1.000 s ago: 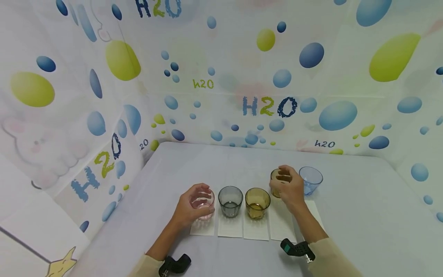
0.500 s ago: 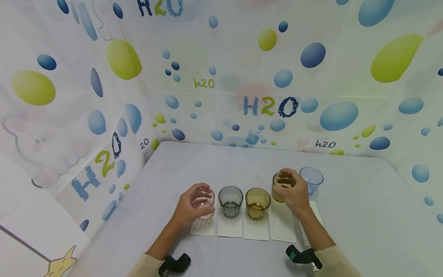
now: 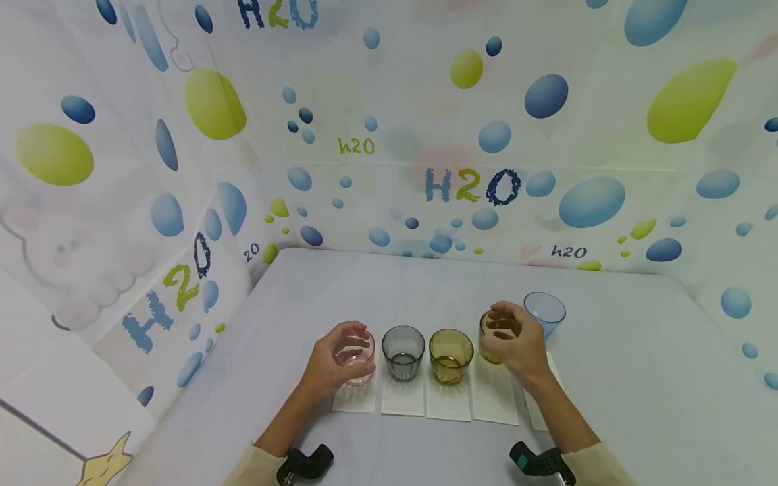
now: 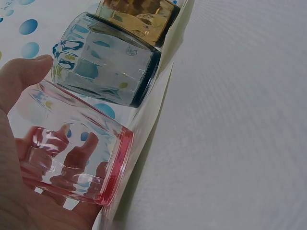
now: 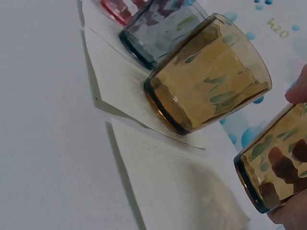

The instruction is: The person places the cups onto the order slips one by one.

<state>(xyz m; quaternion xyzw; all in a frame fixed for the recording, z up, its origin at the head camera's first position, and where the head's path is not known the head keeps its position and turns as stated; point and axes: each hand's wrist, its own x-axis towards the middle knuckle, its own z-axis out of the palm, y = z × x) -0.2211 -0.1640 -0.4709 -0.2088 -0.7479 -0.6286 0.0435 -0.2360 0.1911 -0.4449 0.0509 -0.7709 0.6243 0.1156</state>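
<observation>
Within curled right fingers (image 3: 509, 310), amber glass (image 5: 276, 143)

Right hand (image 5: 293, 211) around one amber glass (image 5: 271, 163)

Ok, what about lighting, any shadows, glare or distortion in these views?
Head: soft, even light, faint bright streaks on the paper slip by the gray glass; left wrist: white glints on the pink glass, blue bubbles warped through the gray glass; right wrist: dark shadow along the bottom paper slip, center amber glass distorting the pattern behind it.
</observation>
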